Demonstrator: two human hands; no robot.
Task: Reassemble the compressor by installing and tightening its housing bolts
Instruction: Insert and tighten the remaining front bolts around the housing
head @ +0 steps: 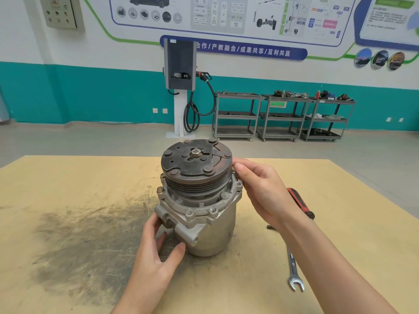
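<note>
Compressor: the silver-grey cast-metal compressor (pixel 204 225) stands upright near the middle of the table (pixel 68 177), pulley end up.
Pulley: a dark, rust-stained round clutch plate (pixel 196 158) with a brass-coloured centre nut sits on top, above a grooved belt pulley.
Housing bolts: several bolt heads (pixel 159 190) show around the flange rim below the pulley, on the left, front and right sides. How far each is seated cannot be told.
Left hand: the left hand (pixel 156 252) steadies the lower left of the body beside the port block; thumb and fingers (pixel 179 248) are fairly straight and pressed against the casing, not curled round it.
Right hand: the right hand (pixel 260 189) is at the upper right of the flange, its thumb and forefinger tips pinched together at the rim, beside the pulley edge. A small part appears held between them, likely a bolt, but it is mostly hidden.
Table: a tan board surface with a broad dark grease smear left of the compressor.
Tools: a red-and-black-handled screwdriver (pixel 301 203) lies right of the compressor, partly behind the right forearm; a silver open-ended spanner (pixel 293 270) lies nearer the front edge; a short dark threaded bolt (pixel 269 227) lies between them, just beside the wrist.
Background: three grey wheeled shelf carts (pixel 281 116) and a wall-mounted charging unit (pixel 180 64) stand well behind.
</note>
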